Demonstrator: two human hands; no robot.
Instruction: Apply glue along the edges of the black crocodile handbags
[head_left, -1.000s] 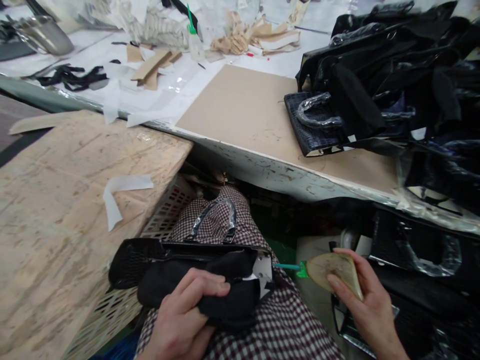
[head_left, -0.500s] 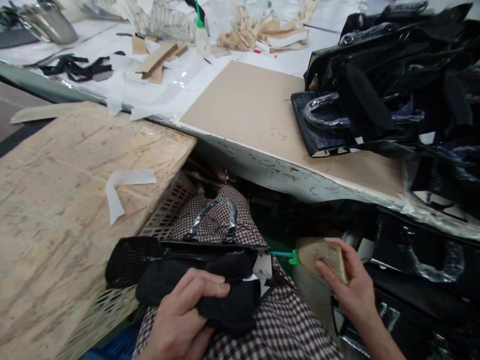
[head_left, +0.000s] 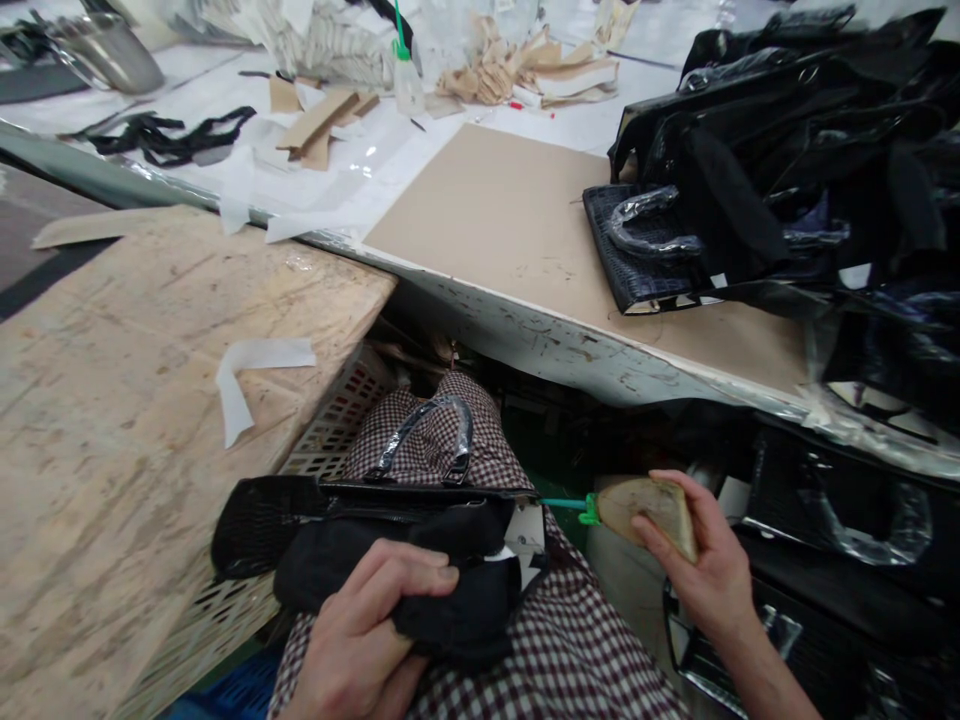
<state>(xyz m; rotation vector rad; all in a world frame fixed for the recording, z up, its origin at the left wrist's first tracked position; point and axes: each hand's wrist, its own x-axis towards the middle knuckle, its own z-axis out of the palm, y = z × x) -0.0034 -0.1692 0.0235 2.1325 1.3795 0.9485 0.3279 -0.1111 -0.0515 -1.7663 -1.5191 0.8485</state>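
A black handbag lies across my lap on a checked apron, its plastic-wrapped handle pointing away from me. My left hand grips the bag's folded black lining. In my right hand is a squeeze bottle with a green cap and a thin green nozzle. The bottle lies nearly level, and its nozzle tip is at the bag's right end, beside a pale edge piece. Whether anything comes out of the tip cannot be seen.
Black bags are piled on the table at the back right, with more bags below. A worn wooden board with a white strip stands left, over a plastic crate. Another green-capped bottle stands behind.
Both hands and the bag hold almost the same places. The view has shifted very slightly, moving the things on the left a little to the right.
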